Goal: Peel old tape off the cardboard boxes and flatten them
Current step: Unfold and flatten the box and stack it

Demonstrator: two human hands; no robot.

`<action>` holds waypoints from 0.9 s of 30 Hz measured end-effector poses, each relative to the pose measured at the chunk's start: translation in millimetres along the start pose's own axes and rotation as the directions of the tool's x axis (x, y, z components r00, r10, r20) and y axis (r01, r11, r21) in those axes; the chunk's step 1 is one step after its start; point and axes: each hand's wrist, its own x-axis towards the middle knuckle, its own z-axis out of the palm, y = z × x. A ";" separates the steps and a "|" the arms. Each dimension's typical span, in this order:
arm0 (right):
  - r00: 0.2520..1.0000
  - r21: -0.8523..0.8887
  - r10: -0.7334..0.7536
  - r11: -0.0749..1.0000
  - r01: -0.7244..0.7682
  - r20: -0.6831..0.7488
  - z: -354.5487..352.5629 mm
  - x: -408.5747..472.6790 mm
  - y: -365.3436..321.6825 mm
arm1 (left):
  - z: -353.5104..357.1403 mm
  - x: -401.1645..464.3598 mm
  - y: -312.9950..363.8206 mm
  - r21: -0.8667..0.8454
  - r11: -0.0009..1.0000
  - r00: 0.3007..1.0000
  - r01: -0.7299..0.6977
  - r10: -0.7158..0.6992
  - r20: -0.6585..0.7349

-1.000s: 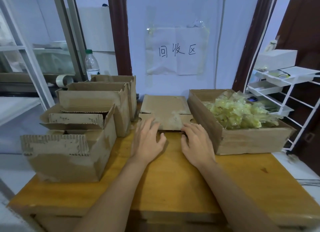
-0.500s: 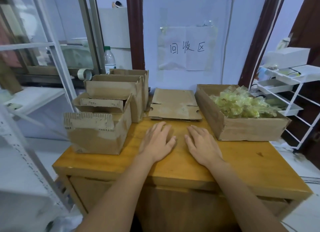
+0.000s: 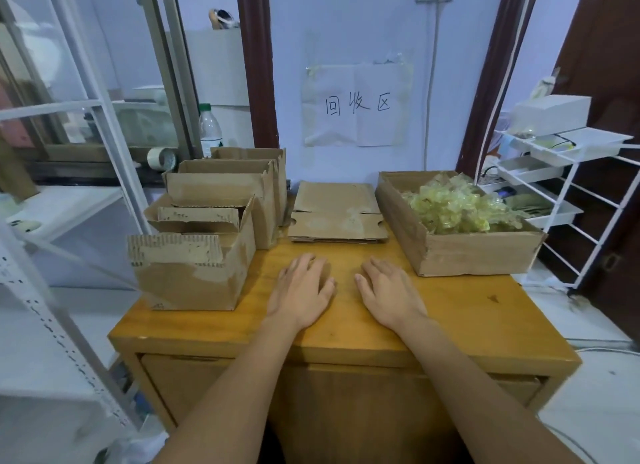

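My left hand (image 3: 303,292) and my right hand (image 3: 389,292) both lay palm down on the wooden surface (image 3: 467,311), side by side and a little apart, fingers spread and nearly straight. Neither grip had hold of anything; each was fully slack against the wood.

Just beyond my fingertips lay the flattened boxes (image 3: 337,214), a low stack of folded cardboard at the back middle of the surface, apart from both hands. To my left stood the boxes yet to be flattened: the nearest open box (image 3: 194,273), its flaps up and its front rubbed pale in patches, and behind it a taller box (image 3: 225,189) with another box (image 3: 254,153) at its rear. To my right sat a wide shallow cardboard tray (image 3: 460,254) holding a heap of crumpled yellowish tape (image 3: 457,207).

On the wall behind hung a paper sign (image 3: 356,105) with handwritten characters. A plastic bottle (image 3: 210,129) stood behind the left boxes, a tape roll (image 3: 161,158) lay on the ledge beside it, and a white wire rack (image 3: 568,193) stood to the right.
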 end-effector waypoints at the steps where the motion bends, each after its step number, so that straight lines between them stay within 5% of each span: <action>1: 1.000 0.001 0.007 1.000 -0.007 0.001 -1.0 -0.4 -0.8 | -0.4 -0.3 0.4 -0.001 1.000 1.000 0.000 0.000 -0.001; 27: 0.995 0.058 0.080 0.995 -0.084 0.066 -11.5 -3.9 -6.7 | -7.3 0.3 6.1 -0.041 0.999 1.000 0.024 -0.024 0.012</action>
